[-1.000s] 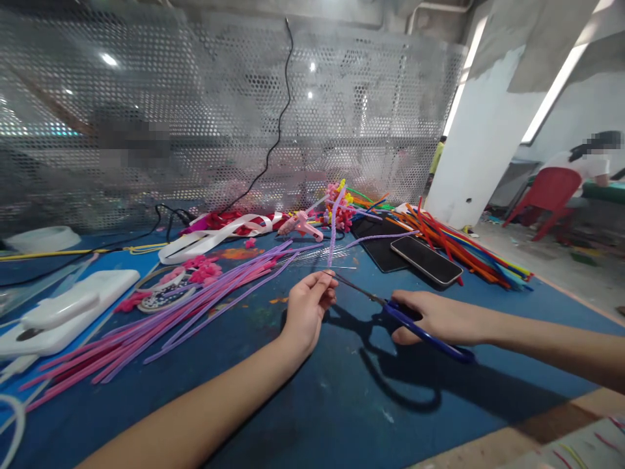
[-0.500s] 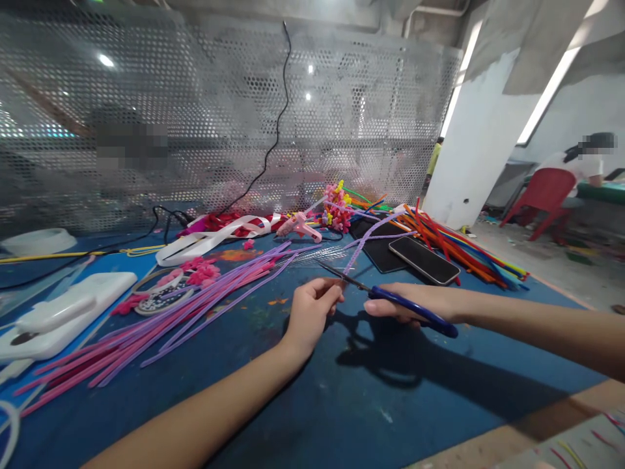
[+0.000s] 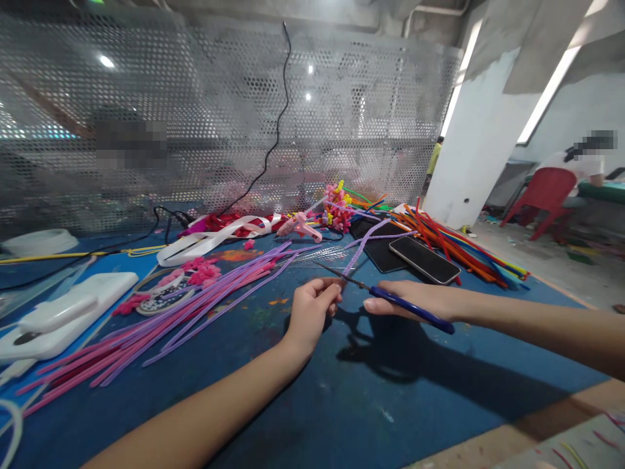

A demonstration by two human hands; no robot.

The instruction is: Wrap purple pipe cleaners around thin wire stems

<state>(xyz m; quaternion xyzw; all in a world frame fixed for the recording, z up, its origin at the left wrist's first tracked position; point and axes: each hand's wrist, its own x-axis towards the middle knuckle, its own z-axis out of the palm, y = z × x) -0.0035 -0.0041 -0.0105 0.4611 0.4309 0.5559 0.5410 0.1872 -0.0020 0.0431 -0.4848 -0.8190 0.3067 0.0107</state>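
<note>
Pinched in my left hand [image 3: 315,306] is the near end of a purple pipe cleaner [image 3: 359,251], whose length rises away from me over the table. My right hand [image 3: 407,303] is closed around blue-handled scissors [image 3: 405,303]. Their dark blades cross the pipe cleaner just beyond my left fingertips. How far the blades are parted is hard to make out. To the left, a bundle of purple and pink pipe cleaners [image 3: 209,303] lies on the blue tabletop [image 3: 312,404].
A phone [image 3: 424,259] lies partly over a dark flat object [image 3: 383,251]. Orange, red and blue pipe cleaners [image 3: 469,251] are on the right. A pink glue gun [image 3: 300,227] and a pink-yellow flower bunch [image 3: 336,205] sit behind. White ribbon [image 3: 215,241] and a white device [image 3: 68,312] are leftward.
The scissors and my right hand have shifted very slightly, and the upper part of the purple pipe cleaner has moved a little left. My left hand keeps its pinch in place.
</note>
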